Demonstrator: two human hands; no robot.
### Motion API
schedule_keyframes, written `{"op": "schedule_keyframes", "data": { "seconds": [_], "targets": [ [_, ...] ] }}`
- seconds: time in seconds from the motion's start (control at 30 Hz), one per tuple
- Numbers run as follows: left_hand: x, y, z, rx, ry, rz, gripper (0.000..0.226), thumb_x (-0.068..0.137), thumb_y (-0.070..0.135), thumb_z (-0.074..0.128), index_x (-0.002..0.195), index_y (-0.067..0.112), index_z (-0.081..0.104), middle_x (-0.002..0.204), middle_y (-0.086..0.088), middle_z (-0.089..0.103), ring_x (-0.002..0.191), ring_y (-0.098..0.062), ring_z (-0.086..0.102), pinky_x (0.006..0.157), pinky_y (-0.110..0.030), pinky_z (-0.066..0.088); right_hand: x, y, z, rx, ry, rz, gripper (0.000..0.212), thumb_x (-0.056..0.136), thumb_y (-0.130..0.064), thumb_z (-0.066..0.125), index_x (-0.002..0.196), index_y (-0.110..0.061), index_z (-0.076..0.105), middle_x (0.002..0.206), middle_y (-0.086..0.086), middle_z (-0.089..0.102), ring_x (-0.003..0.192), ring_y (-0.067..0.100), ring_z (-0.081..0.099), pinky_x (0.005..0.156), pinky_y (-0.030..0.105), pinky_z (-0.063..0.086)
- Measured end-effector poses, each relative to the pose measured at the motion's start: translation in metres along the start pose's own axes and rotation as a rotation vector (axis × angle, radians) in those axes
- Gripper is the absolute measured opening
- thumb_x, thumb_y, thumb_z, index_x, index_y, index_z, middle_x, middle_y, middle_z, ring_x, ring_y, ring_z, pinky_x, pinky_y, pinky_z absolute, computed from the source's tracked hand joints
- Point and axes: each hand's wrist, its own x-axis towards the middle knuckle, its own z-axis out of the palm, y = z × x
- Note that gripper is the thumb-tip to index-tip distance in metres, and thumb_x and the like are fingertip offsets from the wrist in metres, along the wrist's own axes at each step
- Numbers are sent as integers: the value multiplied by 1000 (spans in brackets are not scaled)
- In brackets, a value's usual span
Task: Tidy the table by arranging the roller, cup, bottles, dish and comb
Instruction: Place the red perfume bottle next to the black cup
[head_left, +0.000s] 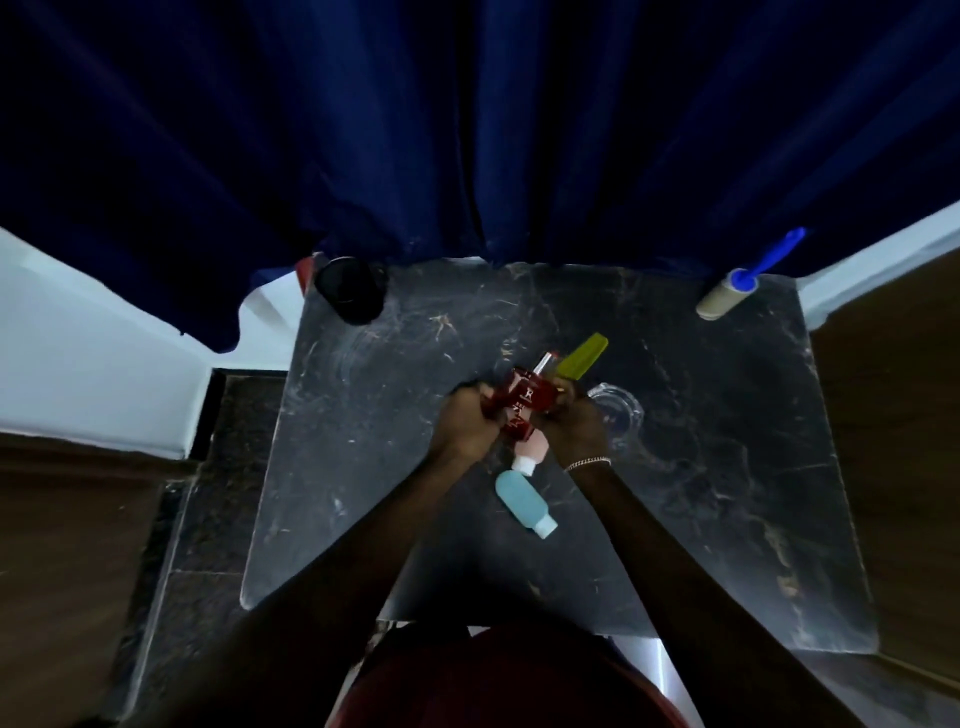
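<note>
Red bottle (527, 402) mid-table, gripped by both hands | left hand (470, 421) clenched on it | right hand (574, 428) also pinching yellow-green comb (582, 356) | blue bottle (522, 501) lying nearer | lint roller (727, 296) far right corner

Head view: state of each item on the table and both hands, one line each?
red bottle: lifted, gripped by both hands
left hand: closed on red bottle
right hand: closed on red bottle
comb: partly behind the hands; held or lying flat, unclear
pink bottle: lying flat
blue bottle: lying flat
glass dish: upright, looks empty
black cup: back left corner
roller: lying, back right corner
</note>
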Motion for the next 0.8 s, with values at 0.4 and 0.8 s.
{"op": "schedule_keyframes", "data": {
  "seconds": [0.4, 0.8],
  "targets": [
    [86, -35, -74, 11, 73, 13, 18, 84, 16, 77, 98, 21, 67, 95, 3, 72, 90, -17, 70, 82, -33, 58, 75, -79, 71, 58, -217, -57, 42, 63, -7, 82, 97, -21, 62, 96, -2, 72, 87, 13, 68, 82, 26, 54],
    [149, -42, -96, 62, 122, -41, 42, 101, 44, 53, 127, 11, 56, 117, -11, 67, 105, -28, 65, 84, -38, 53, 145, -115, 121, -29, -246, -151, 34, 73, -10, 81, 99, -16, 60, 85, -9, 65, 74, 2, 60, 71, 11, 44]
  ]
}}
